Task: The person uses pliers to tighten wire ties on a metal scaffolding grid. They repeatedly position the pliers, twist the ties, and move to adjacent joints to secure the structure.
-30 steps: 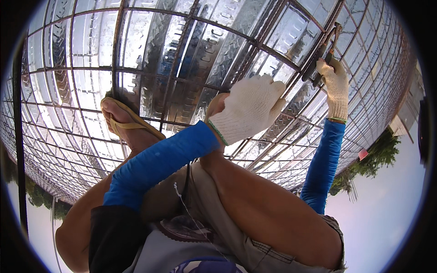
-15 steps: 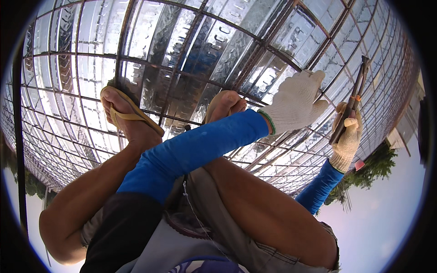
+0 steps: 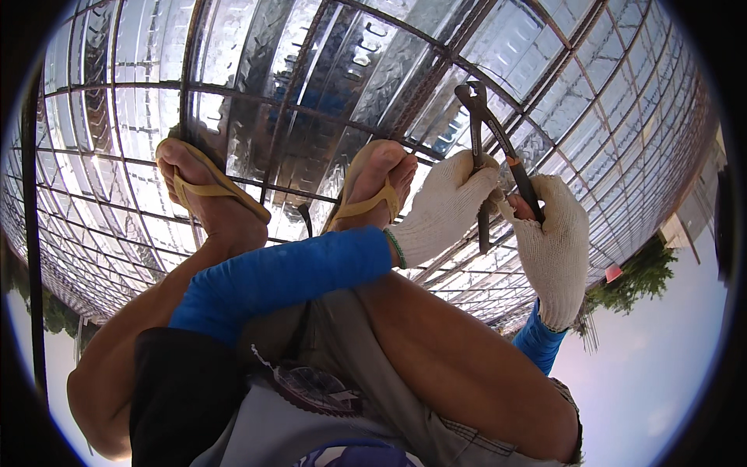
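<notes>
Rebar mesh [image 3: 287,104] beneath pincers [image 3: 496,131] (in both gloved hands [image 3: 555,245])

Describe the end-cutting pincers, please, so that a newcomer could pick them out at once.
Find the steel rebar mesh over the shiny ribbed metal decking, then look right of the yellow flip-flops. There, the white-gloved left hand and right hand hold the end-cutting pincers. Their spread dark handles, rounded head and orange band set them apart from the brown mesh bars.
</notes>
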Demonstrator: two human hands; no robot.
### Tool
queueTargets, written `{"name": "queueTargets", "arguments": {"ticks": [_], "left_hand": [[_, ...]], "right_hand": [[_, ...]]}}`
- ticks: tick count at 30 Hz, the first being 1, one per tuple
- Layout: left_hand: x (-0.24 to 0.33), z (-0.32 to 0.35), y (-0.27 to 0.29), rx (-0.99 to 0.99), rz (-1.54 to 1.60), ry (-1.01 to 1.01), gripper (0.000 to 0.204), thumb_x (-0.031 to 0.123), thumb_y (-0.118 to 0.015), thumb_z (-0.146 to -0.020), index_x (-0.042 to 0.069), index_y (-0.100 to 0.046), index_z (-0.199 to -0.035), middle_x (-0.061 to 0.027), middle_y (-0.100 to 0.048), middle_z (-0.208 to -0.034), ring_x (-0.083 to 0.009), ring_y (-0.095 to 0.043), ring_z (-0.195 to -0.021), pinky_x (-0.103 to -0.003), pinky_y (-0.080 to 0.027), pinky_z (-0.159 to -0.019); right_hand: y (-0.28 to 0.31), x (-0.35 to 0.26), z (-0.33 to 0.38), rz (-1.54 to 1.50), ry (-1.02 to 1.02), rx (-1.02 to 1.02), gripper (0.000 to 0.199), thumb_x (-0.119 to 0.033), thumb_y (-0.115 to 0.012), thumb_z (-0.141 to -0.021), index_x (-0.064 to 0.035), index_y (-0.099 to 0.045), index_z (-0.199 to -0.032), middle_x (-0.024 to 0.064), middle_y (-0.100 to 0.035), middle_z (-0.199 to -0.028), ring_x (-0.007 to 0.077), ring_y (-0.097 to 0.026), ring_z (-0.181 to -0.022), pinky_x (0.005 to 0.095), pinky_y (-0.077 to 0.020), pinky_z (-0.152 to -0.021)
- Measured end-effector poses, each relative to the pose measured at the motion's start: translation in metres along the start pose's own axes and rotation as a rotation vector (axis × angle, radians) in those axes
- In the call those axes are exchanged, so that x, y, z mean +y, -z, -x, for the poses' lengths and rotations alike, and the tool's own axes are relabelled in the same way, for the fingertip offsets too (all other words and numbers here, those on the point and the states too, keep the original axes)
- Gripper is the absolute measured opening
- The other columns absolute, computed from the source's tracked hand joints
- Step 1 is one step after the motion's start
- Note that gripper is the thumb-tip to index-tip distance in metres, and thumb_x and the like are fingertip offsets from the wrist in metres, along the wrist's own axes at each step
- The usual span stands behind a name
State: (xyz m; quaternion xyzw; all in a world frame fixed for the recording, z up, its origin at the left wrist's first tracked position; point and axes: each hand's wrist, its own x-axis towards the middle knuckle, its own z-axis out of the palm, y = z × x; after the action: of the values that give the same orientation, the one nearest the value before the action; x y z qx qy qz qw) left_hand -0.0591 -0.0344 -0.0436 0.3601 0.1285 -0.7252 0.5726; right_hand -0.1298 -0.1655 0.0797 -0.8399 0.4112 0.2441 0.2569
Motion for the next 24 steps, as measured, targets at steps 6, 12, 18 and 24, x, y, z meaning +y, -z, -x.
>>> {"name": "queueTargets", "arguments": {"ticks": [6,12,18,24], "left_hand": [[0.006,-0.018,-0.002,0.005,0.13,-0.009,0.046,0.028,-0.06,-0.112,-0.008,-0.058,-0.141,-0.0149,-0.077,-0.102,-0.0195,-0.077,-0.094,-0.031,-0.062,-0.077],[0.009,-0.025,-0.007,0.015,0.243,0.024,0.046,0.027,-0.059,-0.111,-0.009,-0.058,-0.141,-0.0126,-0.072,-0.107,-0.0202,-0.077,-0.094,-0.033,-0.066,-0.084],[0.016,-0.02,-0.016,0.067,0.23,-0.018,0.033,0.022,-0.057,-0.111,-0.007,-0.062,-0.125,-0.0094,-0.072,-0.093,-0.0145,-0.072,-0.079,-0.029,-0.058,-0.067],[0.017,-0.023,-0.012,0.064,0.313,-0.044,0.031,0.021,-0.059,-0.109,-0.006,-0.063,-0.123,-0.011,-0.072,-0.093,-0.0159,-0.074,-0.079,-0.03,-0.06,-0.067]], "right_hand": [[0.01,-0.015,-0.021,0.153,0.062,-0.023,0.025,-0.027,-0.078,-0.097,-0.0062,-0.07,-0.11,0.0132,-0.064,-0.085,0.0266,-0.066,-0.071,0.0408,-0.0516,-0.065],[0.015,-0.025,-0.026,0.272,0.064,-0.022,0.028,-0.033,-0.078,-0.099,-0.009,-0.073,-0.111,0.0102,-0.071,-0.09,0.0245,-0.071,-0.074,0.0378,-0.0563,-0.066],[0.021,-0.032,-0.019,0.282,0.018,-0.028,0.029,-0.036,-0.077,-0.101,-0.0091,-0.074,-0.112,0.0103,-0.069,-0.088,0.0261,-0.07,-0.074,0.0386,-0.0551,-0.066],[0.018,-0.03,-0.031,0.32,0.172,0.015,0.027,-0.032,-0.075,-0.102,-0.0065,-0.072,-0.111,0.0106,-0.066,-0.086,0.0258,-0.068,-0.072,0.0382,-0.0539,-0.065]]}}
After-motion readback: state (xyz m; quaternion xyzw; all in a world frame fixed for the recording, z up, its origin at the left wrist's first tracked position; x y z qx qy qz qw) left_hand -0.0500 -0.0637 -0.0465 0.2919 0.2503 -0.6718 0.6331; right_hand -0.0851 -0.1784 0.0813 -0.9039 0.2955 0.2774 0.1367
